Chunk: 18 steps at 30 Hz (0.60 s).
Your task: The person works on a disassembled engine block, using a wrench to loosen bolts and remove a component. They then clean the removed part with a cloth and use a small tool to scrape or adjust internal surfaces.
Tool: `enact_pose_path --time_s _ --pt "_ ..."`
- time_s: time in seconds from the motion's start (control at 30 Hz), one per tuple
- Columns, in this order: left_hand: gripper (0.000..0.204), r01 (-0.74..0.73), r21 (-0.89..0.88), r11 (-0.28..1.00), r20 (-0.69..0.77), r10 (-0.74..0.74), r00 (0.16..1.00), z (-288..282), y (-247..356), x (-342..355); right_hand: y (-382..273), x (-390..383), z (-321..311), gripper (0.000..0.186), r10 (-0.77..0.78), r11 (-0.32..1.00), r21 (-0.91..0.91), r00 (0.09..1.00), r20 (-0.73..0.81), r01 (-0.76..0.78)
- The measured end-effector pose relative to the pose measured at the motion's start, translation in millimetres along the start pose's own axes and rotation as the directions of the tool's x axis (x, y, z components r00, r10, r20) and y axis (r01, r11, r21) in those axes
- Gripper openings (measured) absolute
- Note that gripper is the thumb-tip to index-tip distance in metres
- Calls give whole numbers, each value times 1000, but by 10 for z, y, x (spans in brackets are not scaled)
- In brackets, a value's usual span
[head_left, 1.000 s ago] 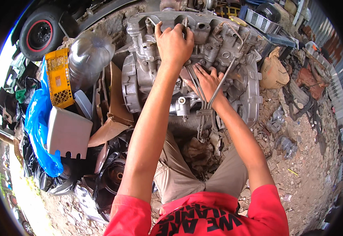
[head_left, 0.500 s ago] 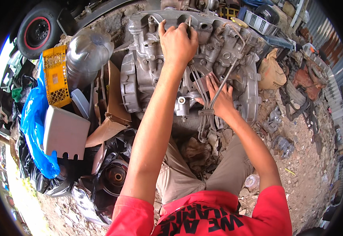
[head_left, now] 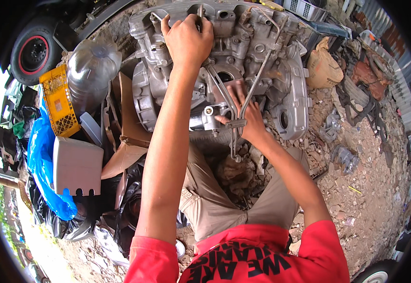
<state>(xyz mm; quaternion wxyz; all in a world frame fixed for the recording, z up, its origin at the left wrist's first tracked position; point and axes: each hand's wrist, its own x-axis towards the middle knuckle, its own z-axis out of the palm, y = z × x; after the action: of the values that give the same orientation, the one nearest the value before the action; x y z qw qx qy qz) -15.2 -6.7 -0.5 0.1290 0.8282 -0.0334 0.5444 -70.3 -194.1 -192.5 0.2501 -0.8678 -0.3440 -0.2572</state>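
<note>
Head view, grimy grey engine (head_left: 236, 48), left fingers (head_left: 207, 31) curled, grip unclear, right fingers (head_left: 240, 91) spread

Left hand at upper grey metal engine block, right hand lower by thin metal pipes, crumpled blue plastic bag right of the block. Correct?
No: the crumpled blue plastic bag lies left, not right, of the grey metal engine block in the head view. The rest is correct: left hand at its upper part, right hand lower by the thin metal pipes.

grimy grey engine block (head_left: 236, 52), round ports open; thin bent pipes (head_left: 254, 87) across it
</note>
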Motion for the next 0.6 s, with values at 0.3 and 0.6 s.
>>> enact_pose_path --time_s 0.3,0.6 --pt "33 36 -9 999 67 -35 997 -42 60 -19 231 -303 140 31 -215 963 192 968 133 188" --pt "35 32 14 999 47 -33 998 -52 -6 -22 318 -156 -281 19 163 936 335 975 -150 -105"
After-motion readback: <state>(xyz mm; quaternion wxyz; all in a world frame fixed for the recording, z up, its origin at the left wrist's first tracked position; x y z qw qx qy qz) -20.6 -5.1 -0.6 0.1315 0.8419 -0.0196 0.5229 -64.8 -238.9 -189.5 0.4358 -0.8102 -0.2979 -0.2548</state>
